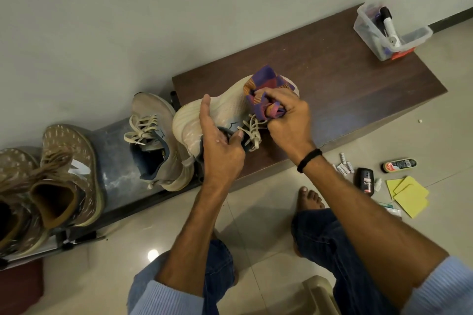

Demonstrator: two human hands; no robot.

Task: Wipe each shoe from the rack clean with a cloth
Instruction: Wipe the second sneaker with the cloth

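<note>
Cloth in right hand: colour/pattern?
Purple, orange and pink checks on the cloth; head view.

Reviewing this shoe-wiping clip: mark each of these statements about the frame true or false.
1. The right hand grips a purple and orange cloth against the cream shoe. True.
2. The left hand rests idle on the knee. False: it holds the cream shoe at its opening.
3. The clear plastic box sits on the floor. False: it stands at the far end of the brown bench top.
4. Two brown speckled shoes stand at the left. True.
5. The second cream shoe lies sole up. False: it stands upright, laces on top.
</note>
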